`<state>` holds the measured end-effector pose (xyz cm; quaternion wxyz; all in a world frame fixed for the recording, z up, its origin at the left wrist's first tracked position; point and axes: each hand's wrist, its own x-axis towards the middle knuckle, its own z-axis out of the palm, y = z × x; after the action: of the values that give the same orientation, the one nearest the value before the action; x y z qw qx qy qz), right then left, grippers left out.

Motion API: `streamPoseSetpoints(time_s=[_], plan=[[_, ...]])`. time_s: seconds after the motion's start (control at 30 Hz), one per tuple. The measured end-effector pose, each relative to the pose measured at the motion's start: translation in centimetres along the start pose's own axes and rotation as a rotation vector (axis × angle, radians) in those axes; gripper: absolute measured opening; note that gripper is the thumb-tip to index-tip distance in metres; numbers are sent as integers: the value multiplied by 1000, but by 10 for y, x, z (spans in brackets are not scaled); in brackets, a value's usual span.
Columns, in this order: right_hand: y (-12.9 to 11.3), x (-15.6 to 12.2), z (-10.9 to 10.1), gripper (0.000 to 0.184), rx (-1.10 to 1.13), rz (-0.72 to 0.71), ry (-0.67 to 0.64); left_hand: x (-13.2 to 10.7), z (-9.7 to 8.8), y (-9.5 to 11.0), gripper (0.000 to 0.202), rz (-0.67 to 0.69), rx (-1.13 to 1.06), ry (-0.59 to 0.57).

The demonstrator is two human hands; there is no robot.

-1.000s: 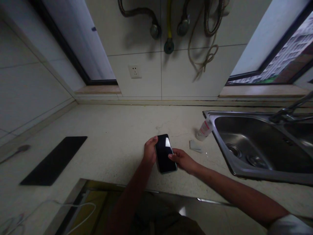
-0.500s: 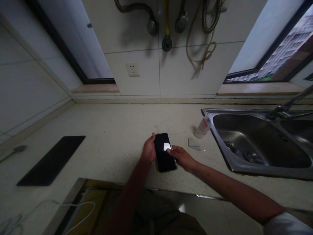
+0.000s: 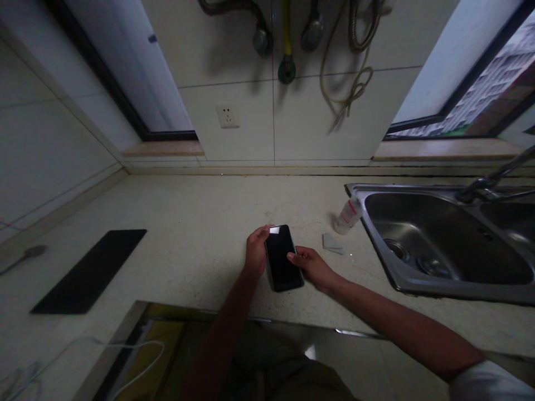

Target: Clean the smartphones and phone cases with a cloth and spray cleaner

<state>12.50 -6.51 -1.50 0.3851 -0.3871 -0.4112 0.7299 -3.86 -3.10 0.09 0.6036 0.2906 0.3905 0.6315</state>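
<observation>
Near counter edge [image 3: 196, 289] — both hands clasp phone [image 3: 283, 262], sink [image 3: 401, 289] rightward

The pale countertop [image 3: 200, 211] carries a black mat [image 3: 90, 270] at left, a smartphone [image 3: 283, 257], and a tipped white bottle [image 3: 348, 214] and wipe [image 3: 332, 243] beside the sink [image 3: 460, 295].

A home kitchen: a pale stone counter [image 3: 188, 223] with a steel sink [image 3: 443, 245] and tap [image 3: 493, 181] at its right edge, tiled wall [image 3: 292, 117], wall socket [image 3: 228, 116], hoses [image 3: 351, 67] above.
</observation>
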Motion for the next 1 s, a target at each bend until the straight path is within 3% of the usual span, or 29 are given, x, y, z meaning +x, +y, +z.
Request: streamPoseSetpoints(time_s=[0.23, 0.33, 0.53, 0.63, 0.8, 1.0], plan=[[1, 0, 1, 49, 3, 12, 40, -1, 0, 1, 47, -78, -44, -13], [1, 1, 0, 49, -21, 4, -2, 1, -5, 0, 48, -104, -56, -27], [-5, -4, -2, 61, -59, 71, -91, 7, -10, -1, 43, 23, -190, 51], [-4, -6, 0, 66, -44, 73, -36, 10, -12, 1, 35, 46, -266, 75], [2, -5, 4, 55, 13, -22, 118, 11, -13, 9, 23, -100, -437, 31], [-4, -8, 3, 54, 30, -50, 126, 9, -14, 22, 34, -216, -419, -26]])
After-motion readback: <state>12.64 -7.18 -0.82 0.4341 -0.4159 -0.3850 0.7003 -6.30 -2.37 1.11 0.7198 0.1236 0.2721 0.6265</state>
